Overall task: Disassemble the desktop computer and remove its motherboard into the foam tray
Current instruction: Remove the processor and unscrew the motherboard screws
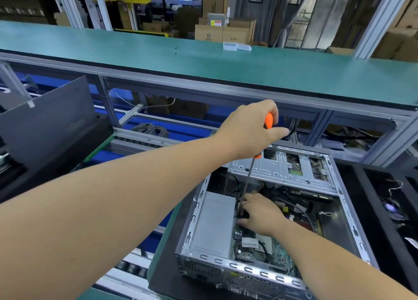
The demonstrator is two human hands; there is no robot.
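At far left, a dark flat panel [48, 109] leaning upright by the conveyor frame, a coil of grey cable [150, 129] lying on the blue belt beyond it. Across the far side, a long green shelf [203, 62] carrying two small clear boxes [236, 46]. Centre frame, left hand [248, 130] curled round the orange handle of a screwdriver [268, 121] — thumb stretched out to the right, steel shaft angled down and slightly left into the open desktop computer [260, 232]. Case lying on its side at near centre-right on a dark mat, grey power supply [212, 225] along its left wall, silver drive cage [282, 168] at its far end. Right hand [260, 211] down inside the case, fingers bent around the screwdriver tip — exact grip hidden. Green motherboard [255, 247] lying in the case floor just near of that hand. At right, touching the case's side, a black foam tray [371, 209] holding small loose parts.
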